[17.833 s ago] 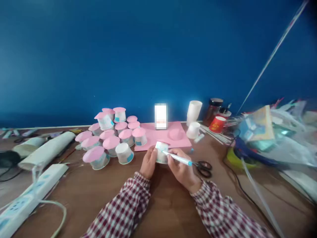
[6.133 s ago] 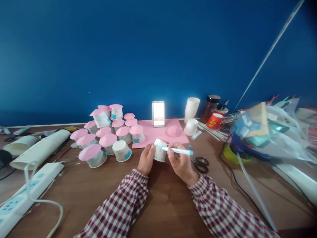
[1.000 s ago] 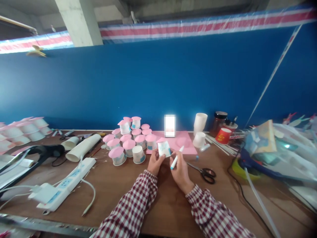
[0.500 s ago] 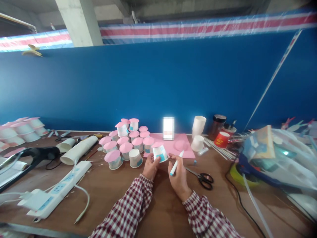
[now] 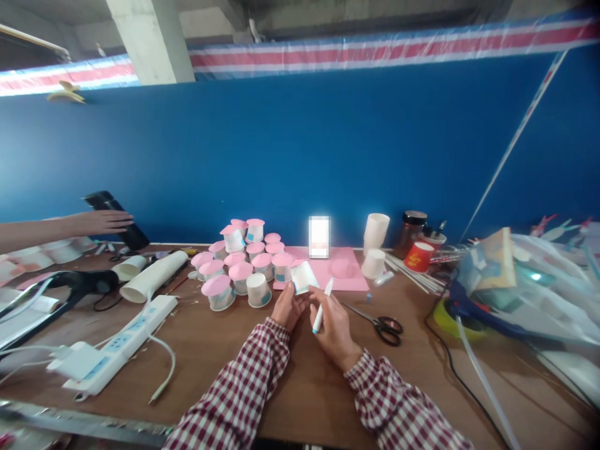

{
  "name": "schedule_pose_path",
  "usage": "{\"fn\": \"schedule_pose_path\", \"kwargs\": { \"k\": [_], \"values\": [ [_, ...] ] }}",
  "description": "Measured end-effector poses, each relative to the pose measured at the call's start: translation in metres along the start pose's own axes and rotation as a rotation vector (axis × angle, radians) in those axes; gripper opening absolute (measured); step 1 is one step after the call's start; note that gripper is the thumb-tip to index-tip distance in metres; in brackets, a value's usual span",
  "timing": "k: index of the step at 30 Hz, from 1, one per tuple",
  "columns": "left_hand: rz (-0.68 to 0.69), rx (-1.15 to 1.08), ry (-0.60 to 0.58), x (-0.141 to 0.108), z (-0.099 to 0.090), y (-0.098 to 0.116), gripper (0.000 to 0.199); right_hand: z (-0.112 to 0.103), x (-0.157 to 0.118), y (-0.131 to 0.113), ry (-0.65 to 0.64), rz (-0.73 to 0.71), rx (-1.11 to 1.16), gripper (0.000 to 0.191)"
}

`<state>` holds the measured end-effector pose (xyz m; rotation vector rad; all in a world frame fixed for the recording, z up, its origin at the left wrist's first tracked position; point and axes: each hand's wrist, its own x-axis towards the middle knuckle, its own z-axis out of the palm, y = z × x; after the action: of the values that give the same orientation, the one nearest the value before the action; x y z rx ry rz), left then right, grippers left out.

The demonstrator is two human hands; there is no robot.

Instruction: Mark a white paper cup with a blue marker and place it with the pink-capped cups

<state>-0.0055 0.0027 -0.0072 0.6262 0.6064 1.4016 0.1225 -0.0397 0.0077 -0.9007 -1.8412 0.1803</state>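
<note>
My left hand is closed on a small white paper cup with blue patches. The cup tilts above the front edge of a pink sheet. A white marker pen with a blue end is held in my right hand, whose fingertips come close to the cup; whether they touch it I cannot tell. To the left stand several paper cups topped with pink discs, and one cup with a bare white top. Black-handled scissors lie right of my right hand.
A power strip with cables and a white tube lie left. At far left another person's hand holds a black cylindrical object. White cups, a red cup and a plastic bag stand right.
The cup in my left hand has turned and tilted, and my right hand with the marker has shifted left towards it. Another person's hand with a black object has appeared at far left.
</note>
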Motion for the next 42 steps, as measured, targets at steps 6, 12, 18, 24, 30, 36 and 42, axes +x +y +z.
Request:
{"fn": "schedule_pose_path", "kwargs": {
  "k": [6,12,18,24,30,36,42],
  "values": [
    [-0.025,0.004,-0.039,-0.002,0.001,0.001,0.022,0.002,-0.006,-0.003,0.079,-0.050,0.065,0.025],
    [-0.171,-0.111,-0.054,-0.008,0.003,0.018,0.038,-0.003,-0.002,0.004,0.240,0.210,0.047,0.020],
    [-0.204,-0.175,-0.069,-0.015,0.005,0.023,0.041,0.001,-0.001,0.009,0.212,0.266,0.019,0.021],
    [-0.194,-0.125,-0.052,-0.016,0.005,0.020,0.040,0.005,-0.004,0.012,0.163,0.253,-0.019,0.024],
    [-0.180,-0.091,0.010,-0.012,0.001,0.015,0.035,0.007,-0.005,0.014,0.120,0.266,-0.079,0.025],
    [-0.133,-0.045,0.005,-0.009,-0.001,0.010,0.034,0.007,-0.006,0.013,0.080,0.258,-0.148,0.026],
    [-0.107,-0.054,0.010,-0.010,0.000,0.010,0.036,0.007,-0.007,0.013,0.058,0.257,-0.173,0.028]
  ]
}}
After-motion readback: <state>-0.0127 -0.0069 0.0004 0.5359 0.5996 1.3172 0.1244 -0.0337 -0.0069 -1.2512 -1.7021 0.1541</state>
